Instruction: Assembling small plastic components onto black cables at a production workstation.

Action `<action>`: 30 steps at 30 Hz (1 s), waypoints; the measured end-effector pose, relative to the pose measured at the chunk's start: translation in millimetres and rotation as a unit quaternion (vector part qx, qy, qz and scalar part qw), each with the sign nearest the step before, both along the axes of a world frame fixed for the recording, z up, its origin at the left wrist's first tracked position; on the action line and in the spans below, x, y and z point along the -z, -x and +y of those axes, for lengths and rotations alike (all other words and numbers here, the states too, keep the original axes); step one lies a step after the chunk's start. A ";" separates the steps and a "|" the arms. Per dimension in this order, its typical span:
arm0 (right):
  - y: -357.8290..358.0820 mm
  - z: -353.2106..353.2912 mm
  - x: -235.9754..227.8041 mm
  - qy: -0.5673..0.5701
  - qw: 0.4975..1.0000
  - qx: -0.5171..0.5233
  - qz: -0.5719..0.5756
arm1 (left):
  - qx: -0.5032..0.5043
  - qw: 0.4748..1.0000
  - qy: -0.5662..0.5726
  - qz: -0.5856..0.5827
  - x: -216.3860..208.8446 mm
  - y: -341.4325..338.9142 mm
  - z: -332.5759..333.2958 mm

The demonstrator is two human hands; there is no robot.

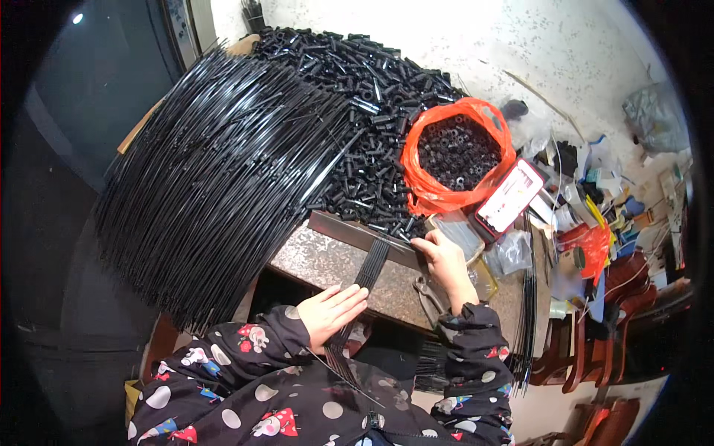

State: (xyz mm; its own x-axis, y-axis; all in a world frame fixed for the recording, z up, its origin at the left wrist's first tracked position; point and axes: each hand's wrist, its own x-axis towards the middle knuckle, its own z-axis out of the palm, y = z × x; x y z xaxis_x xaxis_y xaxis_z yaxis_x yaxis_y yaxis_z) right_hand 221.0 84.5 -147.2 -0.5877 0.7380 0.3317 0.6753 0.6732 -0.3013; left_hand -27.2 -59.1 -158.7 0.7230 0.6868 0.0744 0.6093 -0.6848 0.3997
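Note:
A flat row of thin black rods (372, 266) runs from my lap up over the table's front edge, its far end at a metal strip (346, 229). My left hand (335, 312) lies across these rods with its fingers stretched out together. At the strip's right end, my right hand (445, 262) has thumb and forefinger closed beside the black parts; whatever is between them is too small to make out. Behind the strip spreads a heap of short black tubular parts (372, 111). Pliers (428, 300) rest on the table just left of my right wrist.
A large sheaf of long black rods (216, 171) covers the left side. An orange plastic bag (428, 195) full of small black parts stands right of the heap, beside a lit phone (512, 197). More rods (526, 320) hang at the table's right edge, near clutter and wooden chairs (595, 334).

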 end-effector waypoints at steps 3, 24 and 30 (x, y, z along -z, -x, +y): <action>2.2 3.3 4.2 0.098 0.993 -0.050 0.038 | 0.009 1.000 -0.009 0.025 -1.9 0.5 -2.4; 70.0 -205.3 -95.6 0.297 0.838 -0.103 0.446 | 0.024 0.996 -0.061 -0.061 2.1 -2.5 -13.9; 21.4 -243.1 -173.1 0.085 0.741 -0.292 0.598 | -0.001 0.984 -0.133 -0.118 -39.9 -20.8 -19.1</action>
